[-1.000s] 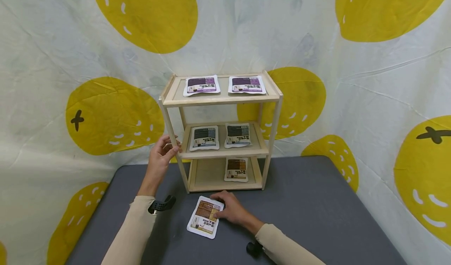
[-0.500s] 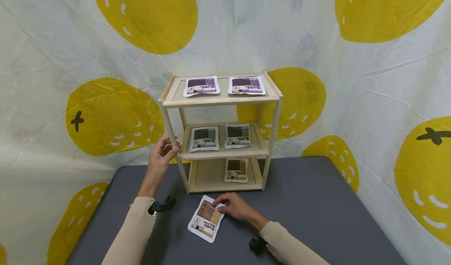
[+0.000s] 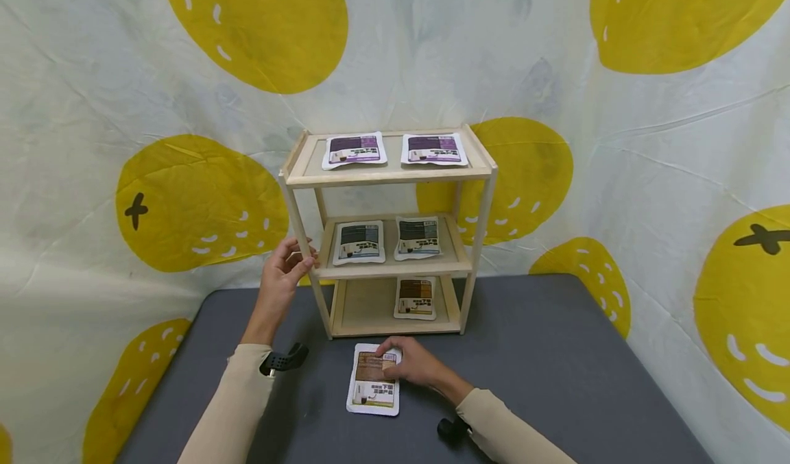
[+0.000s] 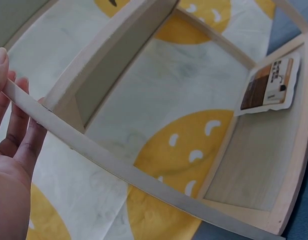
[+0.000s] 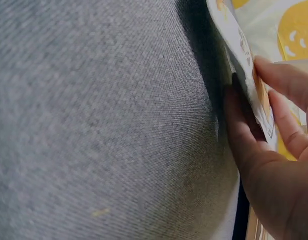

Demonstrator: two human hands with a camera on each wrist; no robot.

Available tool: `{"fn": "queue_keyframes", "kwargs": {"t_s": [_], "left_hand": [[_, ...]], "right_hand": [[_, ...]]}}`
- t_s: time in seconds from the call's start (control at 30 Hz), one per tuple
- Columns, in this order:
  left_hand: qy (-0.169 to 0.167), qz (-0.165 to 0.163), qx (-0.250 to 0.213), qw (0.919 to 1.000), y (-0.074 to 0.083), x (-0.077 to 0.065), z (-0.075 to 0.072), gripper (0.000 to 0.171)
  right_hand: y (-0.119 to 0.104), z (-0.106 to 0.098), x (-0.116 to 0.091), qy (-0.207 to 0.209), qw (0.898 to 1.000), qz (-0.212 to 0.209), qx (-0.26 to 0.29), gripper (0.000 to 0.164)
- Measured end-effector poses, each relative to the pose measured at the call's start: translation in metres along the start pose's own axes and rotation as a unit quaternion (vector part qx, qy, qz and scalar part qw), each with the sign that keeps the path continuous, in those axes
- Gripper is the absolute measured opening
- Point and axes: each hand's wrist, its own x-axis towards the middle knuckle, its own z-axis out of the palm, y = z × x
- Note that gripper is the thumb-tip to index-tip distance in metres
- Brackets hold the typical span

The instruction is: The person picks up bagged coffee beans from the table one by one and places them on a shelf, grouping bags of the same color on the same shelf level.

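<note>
My right hand pinches the right edge of a flat white-edged pouch with a brown and orange label, just in front of the shelf. In the right wrist view the thumb is on one face of the pouch and fingers are on the other; a dark shadow falls on the cloth beside it. My left hand holds the left front post of a three-tier wooden shelf at middle-tier height. In the left wrist view its thumb and fingers lie on either side of the post.
On the top tier lie two purple-labelled pouches. The middle tier carries two dark-labelled pouches. A single brown-labelled pouch sits at the right of the bottom tier. Grey cloth covers the table; a fruit-print curtain hangs behind.
The pouch in my right hand has shifted to the right and turned from slanted to nearly straight toward the shelf. My left hand stays on the post.
</note>
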Motion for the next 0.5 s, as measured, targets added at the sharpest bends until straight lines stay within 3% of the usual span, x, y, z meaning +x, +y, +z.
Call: {"fn": "queue_keyframes", "kwargs": {"t_s": [0.5], "left_hand": [[-0.002, 0.002, -0.004, 1.0000, -0.0005, 0.0007, 0.0002, 0.037]], "right_hand": [[0.0036, -0.0074, -0.0016, -0.034, 0.998, -0.038, 0.042, 0.024]]}}
